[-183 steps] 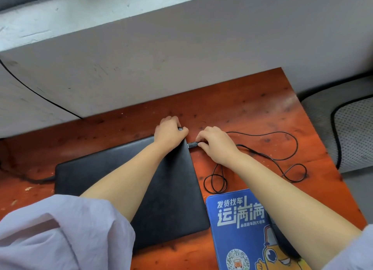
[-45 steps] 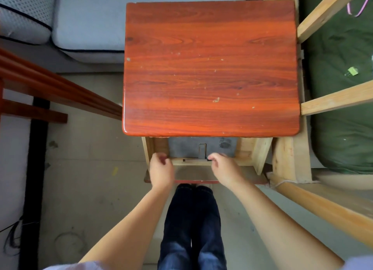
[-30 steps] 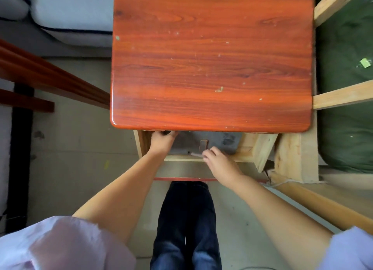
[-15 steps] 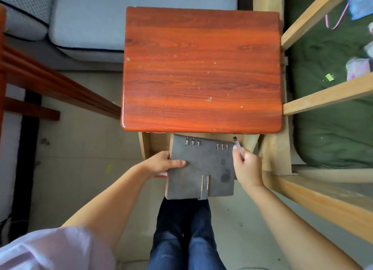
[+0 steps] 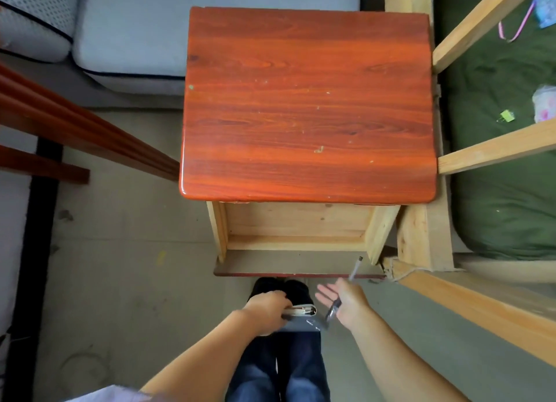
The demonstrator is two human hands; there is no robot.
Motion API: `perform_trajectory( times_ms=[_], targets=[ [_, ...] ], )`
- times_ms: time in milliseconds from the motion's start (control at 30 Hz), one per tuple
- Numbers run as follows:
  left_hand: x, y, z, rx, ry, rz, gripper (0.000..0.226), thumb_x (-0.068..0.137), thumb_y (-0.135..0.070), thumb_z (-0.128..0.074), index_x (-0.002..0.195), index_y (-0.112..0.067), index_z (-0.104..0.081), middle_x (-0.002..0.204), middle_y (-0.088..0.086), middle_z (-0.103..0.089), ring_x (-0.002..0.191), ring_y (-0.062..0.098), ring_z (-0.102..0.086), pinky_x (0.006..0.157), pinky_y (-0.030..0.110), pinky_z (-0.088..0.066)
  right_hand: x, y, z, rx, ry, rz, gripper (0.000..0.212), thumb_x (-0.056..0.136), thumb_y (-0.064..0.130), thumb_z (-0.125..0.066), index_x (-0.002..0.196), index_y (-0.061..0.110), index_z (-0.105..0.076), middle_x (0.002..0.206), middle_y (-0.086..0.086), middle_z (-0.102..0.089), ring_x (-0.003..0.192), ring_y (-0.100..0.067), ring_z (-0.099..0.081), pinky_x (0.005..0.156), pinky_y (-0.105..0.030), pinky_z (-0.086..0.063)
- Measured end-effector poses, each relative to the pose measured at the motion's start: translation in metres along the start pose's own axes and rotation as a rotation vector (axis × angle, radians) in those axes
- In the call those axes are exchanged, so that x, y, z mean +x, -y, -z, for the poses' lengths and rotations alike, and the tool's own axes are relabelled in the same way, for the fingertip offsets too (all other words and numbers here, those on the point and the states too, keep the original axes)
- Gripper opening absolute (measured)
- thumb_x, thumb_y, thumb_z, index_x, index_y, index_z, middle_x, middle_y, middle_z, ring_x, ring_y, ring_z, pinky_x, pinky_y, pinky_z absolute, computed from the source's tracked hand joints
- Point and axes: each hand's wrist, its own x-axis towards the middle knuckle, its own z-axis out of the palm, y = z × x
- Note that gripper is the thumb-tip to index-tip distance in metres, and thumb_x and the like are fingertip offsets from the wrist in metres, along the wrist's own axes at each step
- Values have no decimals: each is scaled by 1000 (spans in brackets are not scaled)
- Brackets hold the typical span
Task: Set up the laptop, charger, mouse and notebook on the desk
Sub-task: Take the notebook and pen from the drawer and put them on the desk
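Note:
A grey ring-bound notebook (image 5: 301,319) hangs edge-up over my knees, gripped at its left end by my left hand (image 5: 266,310). My right hand (image 5: 343,299) is just to its right, fingers spread, with a pen (image 5: 346,290) pinned under the thumb and pointing up toward the drawer. The pulled-out wooden drawer (image 5: 296,242) under the small red-brown side table (image 5: 307,107) shows only bare wood. The laptop, charger and mouse are out of view.
A grey cushion (image 5: 126,31) lies beyond the table on the left. Red-brown desk rails (image 5: 75,131) cross the left side. A pale wooden bed frame (image 5: 427,230) with green bedding (image 5: 505,167) stands at the right. My legs (image 5: 288,368) are below.
The notebook has come out of the drawer and dropped to knee height, turned on edge. My right hand has let go of it and keeps only the pen.

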Motion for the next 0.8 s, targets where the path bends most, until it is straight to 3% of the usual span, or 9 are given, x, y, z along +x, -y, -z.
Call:
perform_trajectory(
  times_ms=[67, 200, 300, 433, 533, 633, 800],
  targets=[
    [17, 6, 2, -1, -14, 8, 34, 88, -21, -52, 121, -15, -58, 132, 9, -50, 119, 30, -51, 95, 38, -44, 10, 4, -13, 124, -48, -30, 44, 96, -4, -29, 140, -2, -26, 141, -25, -38, 122, -36, -50, 91, -49, -49],
    [40, 17, -2, 0, -10, 33, 30, 86, -18, -53, 115, -14, -61, 124, 11, -58, 112, 30, -57, 90, 36, -47, 24, 5, -24, 264, -129, -57, 52, 92, -10, -23, 140, 7, -28, 138, -25, -41, 122, -36, -49, 96, -52, -45],
    [46, 23, -9, 21, -4, 42, 31, 90, -18, -51, 120, -15, -58, 140, 11, -39, 120, 30, -50, 97, 39, -47, 24, 5, -27, 346, -158, -39, 52, 90, -10, -18, 139, 5, -30, 135, -26, -45, 120, -38, -50, 97, -52, -44],
    [34, 21, -13, 58, -69, 48, 36, 91, -12, -47, 125, -18, -56, 137, 11, -35, 131, 28, -34, 100, 43, -46, 8, 4, -23, 391, -188, 10, 45, 92, -5, -22, 134, -1, -38, 129, -25, -50, 114, -37, -55, 91, -49, -50],
    [12, 16, -10, 141, -103, 38, 45, 90, -7, -45, 133, -20, -50, 142, 11, -31, 135, 31, -27, 114, 51, -27, -16, 1, -20, 434, -182, 30, 45, 90, -5, -22, 130, -5, -42, 128, -26, -52, 107, -37, -58, 89, -46, -51],
    [-12, 8, 1, 178, -158, 19, 46, 90, -7, -43, 134, -18, -49, 148, 12, -27, 140, 32, -19, 117, 56, -12, -48, 4, -19, 489, -166, 55, 40, 92, -3, -25, 126, -9, -44, 129, -28, -52, 109, -37, -57, 90, -45, -51],
    [-39, -12, 36, 163, -264, -41, 46, 89, -10, -44, 133, -20, -50, 147, 10, -29, 140, 30, -18, 117, 57, -12, -92, 38, -23, 619, -75, 114, 37, 95, -2, -24, 126, -15, -40, 135, -31, -45, 122, -39, -48, 99, -48, -44]
  ],
)
